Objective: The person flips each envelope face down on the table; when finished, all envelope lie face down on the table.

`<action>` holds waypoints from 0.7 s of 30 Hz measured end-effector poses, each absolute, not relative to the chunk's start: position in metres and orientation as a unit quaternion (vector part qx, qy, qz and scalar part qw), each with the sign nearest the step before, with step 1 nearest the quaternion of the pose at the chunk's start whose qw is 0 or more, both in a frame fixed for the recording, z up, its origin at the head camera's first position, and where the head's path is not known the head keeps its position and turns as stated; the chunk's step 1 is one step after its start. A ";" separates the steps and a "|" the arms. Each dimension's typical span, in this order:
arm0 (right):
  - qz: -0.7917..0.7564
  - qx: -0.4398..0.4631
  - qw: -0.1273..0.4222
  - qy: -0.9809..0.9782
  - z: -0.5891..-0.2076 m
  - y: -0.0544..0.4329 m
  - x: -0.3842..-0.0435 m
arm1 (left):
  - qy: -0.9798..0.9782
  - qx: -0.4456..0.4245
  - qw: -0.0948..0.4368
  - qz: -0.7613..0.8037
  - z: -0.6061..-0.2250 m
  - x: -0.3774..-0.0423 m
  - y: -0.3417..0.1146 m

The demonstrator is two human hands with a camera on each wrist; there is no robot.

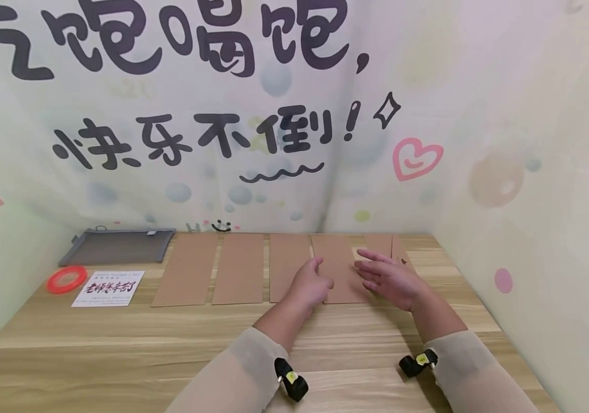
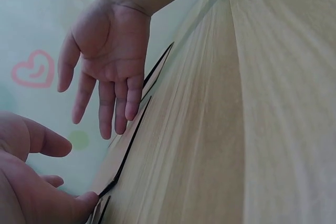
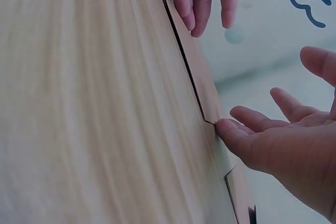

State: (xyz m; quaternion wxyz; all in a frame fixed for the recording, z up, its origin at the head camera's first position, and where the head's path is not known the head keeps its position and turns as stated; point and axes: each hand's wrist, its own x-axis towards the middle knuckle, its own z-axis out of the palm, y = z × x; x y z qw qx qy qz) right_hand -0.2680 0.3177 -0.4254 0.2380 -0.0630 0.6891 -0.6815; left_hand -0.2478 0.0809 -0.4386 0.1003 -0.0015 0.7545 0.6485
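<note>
Several brown cardboard rectangles lie side by side along the back of the table. My left hand (image 1: 311, 287) is over the seam between a middle card (image 1: 286, 258) and the card to its right (image 1: 334, 252). In the left wrist view, the thumb of my left hand (image 2: 37, 182) is right at a card's near edge. My right hand (image 1: 390, 281), palm turned inward and fingers spread, is at the right side of that same card. Its fingertips are close to the card edge in the right wrist view. Beyond it, two more cards (image 1: 377, 244) overlap, partly hidden by my right hand.
At the left stand a grey zip pouch (image 1: 119, 246), a red tape ring (image 1: 67, 279) and a white card with printed writing (image 1: 109, 288). Two more cardboard rectangles (image 1: 186, 269) lie left of my hands. A printed curtain (image 1: 222, 195) closes off the back of the wooden table (image 1: 93, 355).
</note>
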 end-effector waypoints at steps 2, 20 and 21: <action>-0.682 -0.062 0.237 0.689 -0.426 0.317 -0.269 | 0.758 -0.002 0.099 0.645 -0.438 -0.248 0.081; -0.632 -0.028 0.159 0.758 -0.421 0.369 -0.277 | 0.712 0.033 0.113 0.693 -0.442 -0.232 0.116; -0.630 -0.024 0.156 0.761 -0.421 0.376 -0.279 | 0.709 0.035 0.117 0.694 -0.442 -0.230 0.119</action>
